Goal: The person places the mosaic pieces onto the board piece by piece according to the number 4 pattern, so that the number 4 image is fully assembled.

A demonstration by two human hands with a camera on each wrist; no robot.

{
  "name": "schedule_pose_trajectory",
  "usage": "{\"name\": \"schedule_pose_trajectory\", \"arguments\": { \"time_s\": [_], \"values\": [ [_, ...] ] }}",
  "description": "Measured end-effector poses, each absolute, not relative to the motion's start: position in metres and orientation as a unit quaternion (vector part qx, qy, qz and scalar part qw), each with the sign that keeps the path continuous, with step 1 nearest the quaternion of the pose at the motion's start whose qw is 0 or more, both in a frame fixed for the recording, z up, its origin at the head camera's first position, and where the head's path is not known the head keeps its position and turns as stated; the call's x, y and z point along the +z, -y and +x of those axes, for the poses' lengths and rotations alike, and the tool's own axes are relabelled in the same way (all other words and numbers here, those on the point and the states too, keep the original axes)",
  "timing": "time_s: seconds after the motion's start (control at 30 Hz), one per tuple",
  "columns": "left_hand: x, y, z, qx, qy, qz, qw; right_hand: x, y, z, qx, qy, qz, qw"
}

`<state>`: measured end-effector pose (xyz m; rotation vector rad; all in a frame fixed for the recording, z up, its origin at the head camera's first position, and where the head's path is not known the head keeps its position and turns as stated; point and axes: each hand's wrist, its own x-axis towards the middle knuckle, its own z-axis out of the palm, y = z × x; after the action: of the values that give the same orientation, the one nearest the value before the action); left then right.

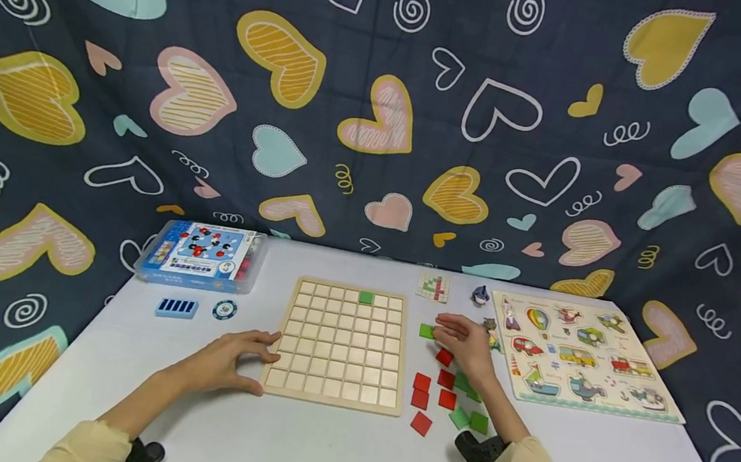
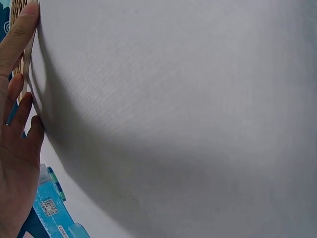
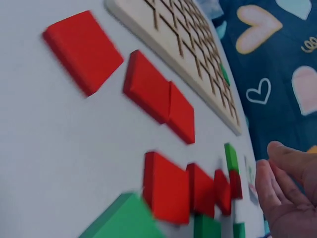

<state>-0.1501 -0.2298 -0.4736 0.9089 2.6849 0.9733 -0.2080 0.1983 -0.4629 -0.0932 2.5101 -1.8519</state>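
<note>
A wooden grid board [image 1: 330,405] lies flat in the middle of the table, one green tile [image 1: 366,298] sitting in a cell of its top row. My left hand [image 1: 231,358] rests against the board's left edge, thumb and fingers spread along it; the left wrist view shows the thumb [image 2: 22,32] on that edge. Right of the board, my right hand [image 1: 463,344] hovers beside a loose green tile [image 1: 426,331]. In the right wrist view its thumb and fingers are lightly bent, with nothing seen between them. Loose red tiles [image 3: 84,52] and green tiles [image 1: 478,423] lie below that hand.
A small pattern card [image 1: 433,286] lies behind the board, near a small dark figure [image 1: 480,295]. At right is a picture puzzle board [image 1: 588,355]. A clear plastic case [image 1: 201,255], a blue slotted block [image 1: 176,308] and a round chip [image 1: 224,310] are at left.
</note>
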Motion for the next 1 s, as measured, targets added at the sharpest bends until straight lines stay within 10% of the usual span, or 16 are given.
{"name": "schedule_pose_trajectory", "arguments": {
  "time_s": [1.0],
  "values": [
    [-0.476,0.231,-0.148,0.333,-0.889,0.309,0.057,-0.478,-0.195,-0.236,-0.495,-0.858,-0.137,0.008]
  ]
}}
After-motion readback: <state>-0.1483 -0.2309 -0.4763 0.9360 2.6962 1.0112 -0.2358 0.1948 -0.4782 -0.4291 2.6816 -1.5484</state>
